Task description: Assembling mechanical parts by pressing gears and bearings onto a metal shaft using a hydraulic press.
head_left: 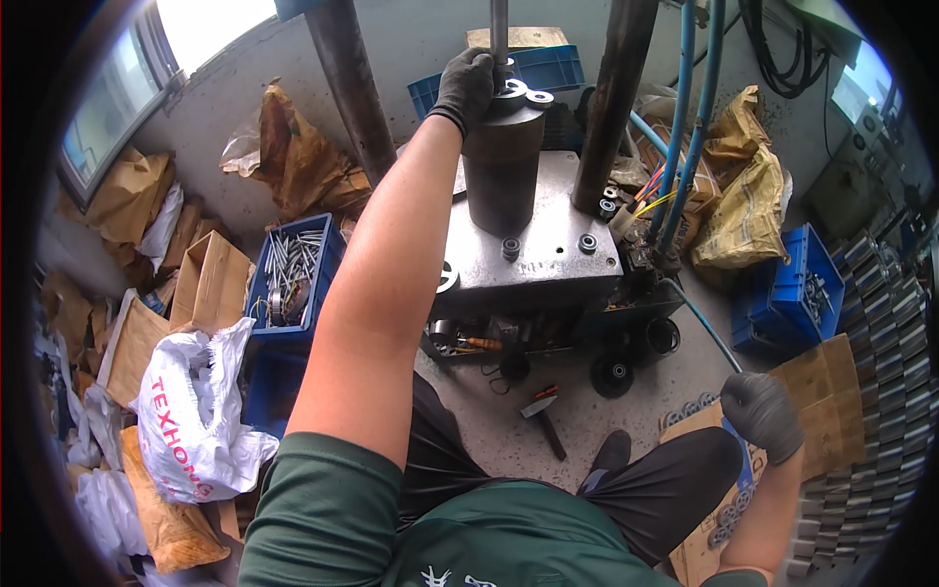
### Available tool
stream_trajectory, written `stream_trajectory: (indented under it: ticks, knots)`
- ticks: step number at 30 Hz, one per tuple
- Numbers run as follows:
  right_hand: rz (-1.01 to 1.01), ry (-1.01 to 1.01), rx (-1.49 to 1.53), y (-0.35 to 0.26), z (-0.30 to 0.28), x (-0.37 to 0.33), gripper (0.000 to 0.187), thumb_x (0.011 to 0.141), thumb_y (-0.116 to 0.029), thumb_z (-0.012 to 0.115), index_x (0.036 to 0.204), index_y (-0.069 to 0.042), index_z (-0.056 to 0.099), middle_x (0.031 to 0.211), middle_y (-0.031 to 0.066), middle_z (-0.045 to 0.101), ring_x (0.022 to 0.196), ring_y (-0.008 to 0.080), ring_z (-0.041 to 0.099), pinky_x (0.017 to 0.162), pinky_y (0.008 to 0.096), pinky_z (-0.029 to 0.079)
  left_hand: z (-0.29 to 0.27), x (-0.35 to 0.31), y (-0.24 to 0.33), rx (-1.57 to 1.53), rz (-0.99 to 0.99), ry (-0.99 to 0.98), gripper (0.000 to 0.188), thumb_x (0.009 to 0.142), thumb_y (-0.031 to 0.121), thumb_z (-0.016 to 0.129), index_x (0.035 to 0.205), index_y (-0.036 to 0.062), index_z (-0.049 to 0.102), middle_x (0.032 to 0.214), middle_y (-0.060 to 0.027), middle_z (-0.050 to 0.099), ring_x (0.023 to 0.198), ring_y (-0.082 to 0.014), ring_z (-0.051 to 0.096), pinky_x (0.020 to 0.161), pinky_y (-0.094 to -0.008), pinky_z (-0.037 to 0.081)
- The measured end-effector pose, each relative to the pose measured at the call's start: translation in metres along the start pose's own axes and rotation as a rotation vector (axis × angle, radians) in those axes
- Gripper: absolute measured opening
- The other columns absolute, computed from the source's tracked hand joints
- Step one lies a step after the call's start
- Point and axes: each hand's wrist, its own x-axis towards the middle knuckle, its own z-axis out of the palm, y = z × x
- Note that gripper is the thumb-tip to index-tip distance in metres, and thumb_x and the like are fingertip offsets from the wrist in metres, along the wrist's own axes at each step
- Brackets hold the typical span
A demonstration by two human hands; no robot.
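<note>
My left hand [466, 86], in a dark glove, reaches up to the press's slim metal rod [499, 29]. Its fingers are curled beside the rod, and what they grip is hidden. Just below, a pulley-like metal ring [510, 91] and a smaller ring [540, 99] rest on top of a dark steel cylinder [502, 176]. That cylinder stands on the press's steel table [548, 249]. Low on the right, my gloved right hand [763, 416] is closed around the end of a long, thin lever [706, 325] that slants down from the press.
Two thick columns [354, 93] flank the cylinder. Bearings [587, 244] lie on the table. A hammer [545, 423] is on the floor between my feet. Blue bins [293, 264] with metal rods stand left; another bin [790, 293] and stacked metal parts [880, 362] stand right.
</note>
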Motion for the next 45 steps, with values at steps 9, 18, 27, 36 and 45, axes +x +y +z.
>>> stream_trajectory:
  ticks: [9,18,27,36,45]
  knots:
    - [0.032,0.058,0.167,-0.001,-0.011,0.004,0.027,0.085,-0.016,0.069,0.104,0.001,0.077,0.094,0.0233,0.076,0.087,0.0369,0.076,0.083,0.0428,0.059,-0.001,0.001,0.002,-0.033,-0.091,-0.055,0.03,0.106,0.012,0.042,0.12,-0.0029,0.064,0.103,-0.0143,0.074,0.089,-0.0219,0.074,0.088,-0.0331,0.061]
    - [0.042,-0.019,0.229,0.005,-0.009,0.0,0.028,0.089,-0.015,0.069,0.111,0.002,0.075,0.098,0.0229,0.075,0.092,0.0385,0.074,0.085,0.0426,0.058,0.0,-0.003,0.007,0.021,-0.095,-0.061,0.028,0.105,0.011,0.043,0.113,-0.0018,0.066,0.1,-0.0135,0.075,0.087,-0.0207,0.075,0.085,-0.0322,0.062]
    - [0.068,0.15,0.361,0.008,-0.004,0.004,0.026,0.09,-0.012,0.069,0.111,0.002,0.075,0.099,0.0224,0.076,0.092,0.0372,0.074,0.085,0.0412,0.058,0.002,-0.007,0.008,-0.11,-0.098,-0.037,0.031,0.103,0.014,0.045,0.114,-0.0037,0.068,0.091,-0.0124,0.075,0.08,-0.019,0.072,0.079,-0.0315,0.06]
    - [0.096,0.168,0.466,0.025,-0.001,0.004,0.026,0.09,-0.008,0.068,0.114,0.001,0.074,0.101,0.0212,0.075,0.094,0.0386,0.073,0.084,0.0408,0.058,0.012,-0.009,0.012,-0.06,-0.09,-0.061,0.028,0.103,0.015,0.048,0.11,-0.0037,0.068,0.088,-0.0126,0.073,0.079,-0.0196,0.072,0.079,-0.0322,0.06]
    - [-0.093,0.73,-0.081,0.021,-0.035,0.036,0.021,0.091,-0.008,0.069,0.111,-0.003,0.071,0.098,0.0204,0.072,0.09,0.0398,0.071,0.079,0.0443,0.057,0.032,-0.011,0.009,-0.34,-0.375,-0.15,0.014,0.104,0.015,0.051,0.092,0.0151,0.059,0.083,-0.0031,0.054,0.076,-0.0179,0.063,0.067,-0.0392,0.067]
